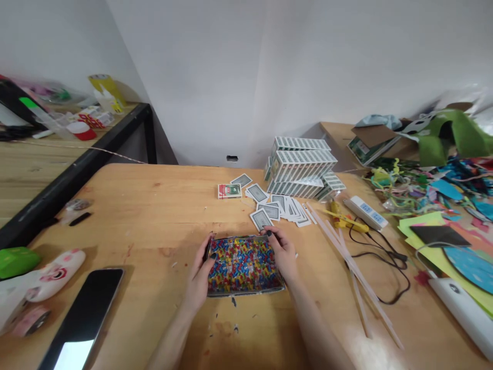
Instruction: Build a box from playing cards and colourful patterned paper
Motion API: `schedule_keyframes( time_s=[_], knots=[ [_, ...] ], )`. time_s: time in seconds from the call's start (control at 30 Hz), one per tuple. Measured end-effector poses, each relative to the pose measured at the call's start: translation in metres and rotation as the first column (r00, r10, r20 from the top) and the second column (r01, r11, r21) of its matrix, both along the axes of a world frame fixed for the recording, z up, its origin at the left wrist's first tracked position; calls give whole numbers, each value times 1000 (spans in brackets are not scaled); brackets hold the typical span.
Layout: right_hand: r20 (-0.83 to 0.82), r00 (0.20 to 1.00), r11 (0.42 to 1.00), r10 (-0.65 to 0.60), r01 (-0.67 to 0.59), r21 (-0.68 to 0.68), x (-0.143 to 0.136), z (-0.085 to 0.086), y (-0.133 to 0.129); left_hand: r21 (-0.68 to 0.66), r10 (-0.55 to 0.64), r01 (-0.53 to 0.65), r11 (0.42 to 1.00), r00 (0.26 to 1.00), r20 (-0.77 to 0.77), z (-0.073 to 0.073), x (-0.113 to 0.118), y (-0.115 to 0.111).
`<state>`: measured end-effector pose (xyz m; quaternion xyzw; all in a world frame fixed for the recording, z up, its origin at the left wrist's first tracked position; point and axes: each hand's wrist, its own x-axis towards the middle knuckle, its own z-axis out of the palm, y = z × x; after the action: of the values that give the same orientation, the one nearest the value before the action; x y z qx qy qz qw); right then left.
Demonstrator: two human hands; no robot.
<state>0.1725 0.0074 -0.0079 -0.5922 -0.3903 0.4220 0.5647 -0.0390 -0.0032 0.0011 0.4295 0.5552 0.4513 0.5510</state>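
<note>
Box (243, 267), multicoloured inside, between left hand (200, 271) and right hand (284, 253)

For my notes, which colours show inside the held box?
Inside the box, mainly red, blue, yellow; head view.

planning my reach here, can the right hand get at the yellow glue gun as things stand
Probably yes, once the right hand lets go of the box: the yellow glue gun lies off to its right, with thin sticks between, lying low enough to reach over.
</note>
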Motion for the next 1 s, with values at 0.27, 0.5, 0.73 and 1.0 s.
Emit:
schedule_keyframes(
  time_s=[0.27,0.5,0.73,1.0],
  knots=[
    [12,1000,1000,-11,11,-16,-6,-5,16,44,17,-20,999,997,73,-13,1,16],
    [127,984,992,-126,125,22,31,-12,0,-20,35,-33,999,994,102,-15,0,15],
    [705,701,990,107,-13,-138,75,-12,-54,-42,22,-17,999,991,130,-9,1,17],
    [901,424,991,94,45,-125,83,-6,-28,-63,21,-9,998,983,183,-13,-3,20]
  ],
)
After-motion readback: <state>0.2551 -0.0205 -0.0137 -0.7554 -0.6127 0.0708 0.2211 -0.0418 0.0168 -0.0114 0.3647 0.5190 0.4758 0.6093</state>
